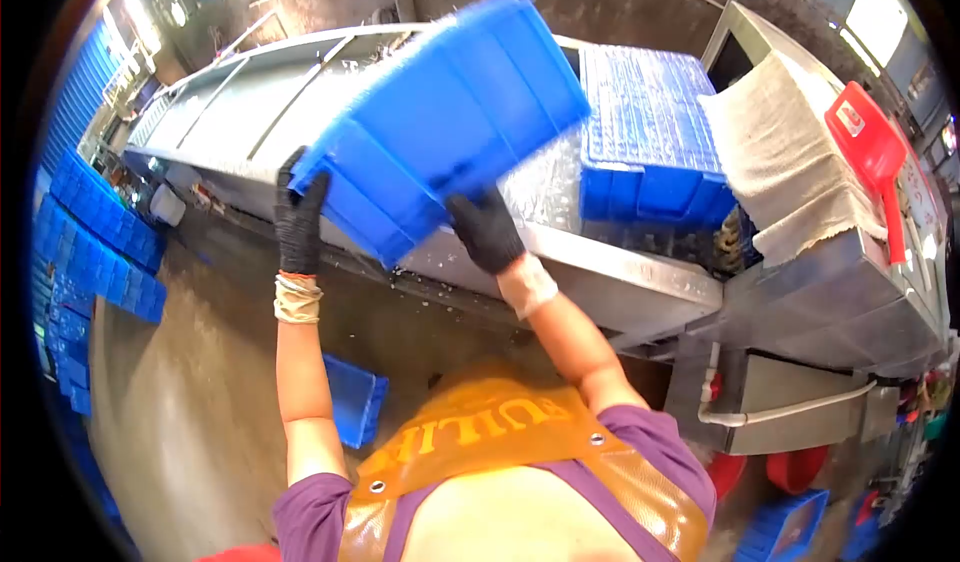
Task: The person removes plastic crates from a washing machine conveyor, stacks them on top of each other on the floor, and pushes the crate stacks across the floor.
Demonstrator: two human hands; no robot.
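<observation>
A blue plastic crate (455,112) is held up and tilted over the near edge of a long metal trough (620,270). My left hand (300,207), in a black glove, grips the crate's lower left corner. My right hand (485,230), also black-gloved, is at the crate's lower edge, its fingers partly hidden against the plastic. What the crate holds, if anything, cannot be seen. Right of it, another blue crate (655,197) with a ribbed, shiny top sits on the trough.
A beige cloth (785,152) and a red scoop (868,142) lie on the metal machine at right. Stacked blue crates (95,232) stand at far left. One blue crate (352,400) is on the wet floor near me. A white pipe (790,410) runs low at right.
</observation>
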